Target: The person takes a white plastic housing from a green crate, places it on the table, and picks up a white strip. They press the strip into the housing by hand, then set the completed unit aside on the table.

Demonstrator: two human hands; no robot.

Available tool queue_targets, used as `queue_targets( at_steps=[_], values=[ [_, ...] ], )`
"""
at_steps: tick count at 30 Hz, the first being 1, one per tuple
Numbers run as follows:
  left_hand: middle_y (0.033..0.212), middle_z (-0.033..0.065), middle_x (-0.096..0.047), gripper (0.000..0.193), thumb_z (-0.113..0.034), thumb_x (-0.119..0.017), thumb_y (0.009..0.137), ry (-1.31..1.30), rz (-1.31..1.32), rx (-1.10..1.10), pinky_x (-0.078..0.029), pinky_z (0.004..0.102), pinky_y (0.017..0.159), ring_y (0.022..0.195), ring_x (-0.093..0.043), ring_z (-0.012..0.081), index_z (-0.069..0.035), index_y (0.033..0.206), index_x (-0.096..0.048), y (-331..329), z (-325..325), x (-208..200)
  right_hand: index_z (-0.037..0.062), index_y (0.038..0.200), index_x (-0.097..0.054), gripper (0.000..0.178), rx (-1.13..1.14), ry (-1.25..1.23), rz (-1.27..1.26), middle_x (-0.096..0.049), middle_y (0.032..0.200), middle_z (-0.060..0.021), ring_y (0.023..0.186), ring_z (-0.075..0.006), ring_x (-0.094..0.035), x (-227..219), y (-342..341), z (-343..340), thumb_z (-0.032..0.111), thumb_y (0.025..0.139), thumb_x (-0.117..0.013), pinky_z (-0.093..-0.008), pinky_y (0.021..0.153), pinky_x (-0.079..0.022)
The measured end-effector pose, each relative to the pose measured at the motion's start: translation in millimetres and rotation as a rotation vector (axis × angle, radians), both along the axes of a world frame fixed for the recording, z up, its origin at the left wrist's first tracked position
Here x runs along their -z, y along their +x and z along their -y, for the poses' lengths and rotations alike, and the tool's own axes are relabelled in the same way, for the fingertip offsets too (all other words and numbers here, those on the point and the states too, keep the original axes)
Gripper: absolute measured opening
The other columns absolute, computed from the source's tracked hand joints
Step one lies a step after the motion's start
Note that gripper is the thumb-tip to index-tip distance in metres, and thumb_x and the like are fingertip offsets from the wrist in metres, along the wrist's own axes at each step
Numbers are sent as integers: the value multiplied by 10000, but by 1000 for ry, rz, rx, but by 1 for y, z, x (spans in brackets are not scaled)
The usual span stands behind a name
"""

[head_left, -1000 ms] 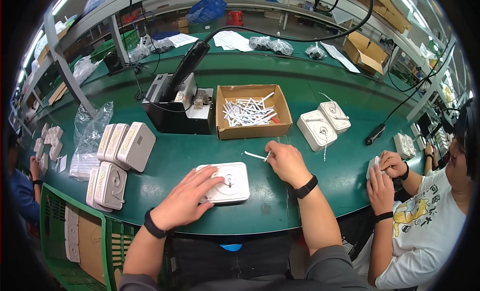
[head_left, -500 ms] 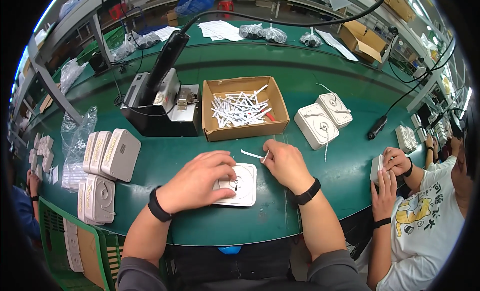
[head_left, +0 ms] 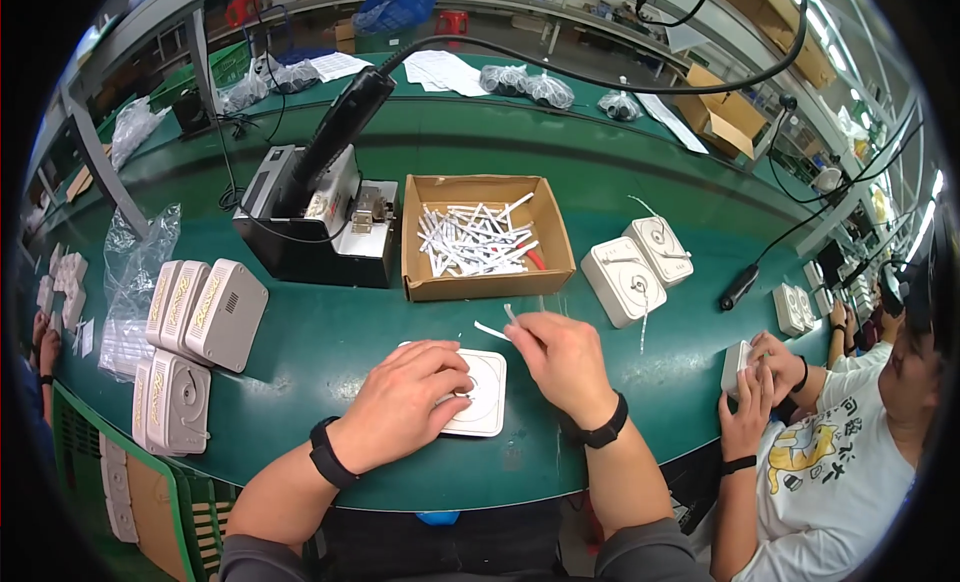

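A white square plastic housing (head_left: 488,377) with a round recess lies flat on the green table in front of me. My left hand (head_left: 405,397) rests over its left side, fingers bent and thumb close to the fingertips near its middle; these hide the centre of the recess. Just beyond the housing's right corner, my right hand (head_left: 565,362) pinches a thin white strip (head_left: 489,330) between thumb and forefinger. One end of the strip points left, and another pale piece sticks up above the fingertips.
Ahead stands a cardboard box (head_left: 420,287) of white strips, beside a black-and-metal bench device (head_left: 320,247) with a black corded handle (head_left: 345,122). Housings (head_left: 225,312) stand at left; two more (head_left: 620,282) lie at right. A co-worker's hands (head_left: 755,382) hold another housing.
My right hand has turned and shifted slightly nearer to me with the strip, whose second end now shows upright. My left thumb and fingers have drawn closer together over the housing.
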State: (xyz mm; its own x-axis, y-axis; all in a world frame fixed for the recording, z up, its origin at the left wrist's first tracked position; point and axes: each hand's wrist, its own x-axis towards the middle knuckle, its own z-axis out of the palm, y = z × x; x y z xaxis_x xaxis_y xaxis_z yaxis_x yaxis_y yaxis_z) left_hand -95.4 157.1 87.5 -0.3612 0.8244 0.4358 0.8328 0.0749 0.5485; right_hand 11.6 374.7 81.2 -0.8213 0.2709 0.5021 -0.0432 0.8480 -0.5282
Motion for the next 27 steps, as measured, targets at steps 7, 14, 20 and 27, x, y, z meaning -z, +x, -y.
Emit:
queue_targets(
  at_steps=[7, 14, 20, 27],
  values=[
    [1051, 107, -781, 291, -59, -827, 877, 178, 407, -161, -596, 369, 910, 1041, -765, 267, -47, 1158, -750, 8, -2, -15, 33, 903, -762, 70, -295, -81, -22, -648, 781, -82, 680, -278, -618, -23, 8, 9, 85, 893, -807, -390, 606, -498],
    [965, 120, -796, 201, -29, -812, 884, 219, 366, -105, -603, 318, 799, 872, -775, 238, -16, 1084, -795, 9, -4, -10, 72, 917, -760, 97, -315, 220, -7, -661, 883, -48, 804, -261, -634, -25, 12, 15, 131, 873, -824, -399, 652, -511],
    [961, 117, -795, 155, -32, -827, 866, 223, 332, -72, -604, 323, 784, 849, -767, 235, -15, 1019, -806, 10, -3, -11, 71, 1005, -758, 145, -413, 56, -130, -699, 899, -53, 810, -296, -665, -22, 8, 17, 114, 876, -811, -390, 699, -534],
    [1086, 86, -764, 215, -84, -872, 828, 35, 371, -91, -579, 370, 916, 1028, -737, 251, -44, 1020, -784, 4, 0, -18, 51, 1092, -736, 174, -272, 86, -60, -750, 910, -126, 788, -351, -709, -10, 7, 0, 83, 922, -763, -416, 699, -562]
  ],
)
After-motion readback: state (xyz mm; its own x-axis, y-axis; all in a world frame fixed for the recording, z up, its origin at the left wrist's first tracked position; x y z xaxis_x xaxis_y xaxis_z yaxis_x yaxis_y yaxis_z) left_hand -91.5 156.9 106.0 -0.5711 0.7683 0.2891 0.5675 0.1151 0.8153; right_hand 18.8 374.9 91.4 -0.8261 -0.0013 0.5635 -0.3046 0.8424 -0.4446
